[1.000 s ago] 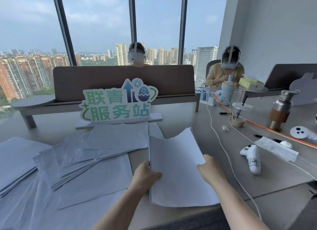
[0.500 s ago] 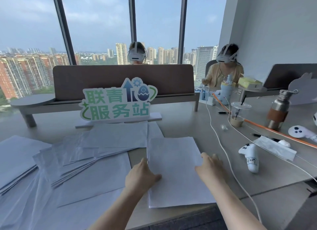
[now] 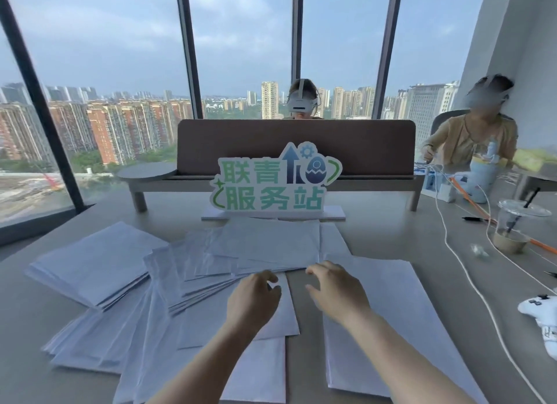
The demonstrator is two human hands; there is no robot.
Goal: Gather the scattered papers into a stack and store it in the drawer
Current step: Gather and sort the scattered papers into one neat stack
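Head camera view looks down at a grey table (image 3: 376, 232). Loose white papers (image 3: 229, 253) lie fanned across its left and middle, and a squared stack (image 3: 401, 319) lies flat to the right. Both hands hover over the gap between them: left hand (image 3: 253, 301) and right hand (image 3: 334, 289), each grip loosely curled, holding nothing. A green sign (image 3: 274, 183) stands behind the papers.
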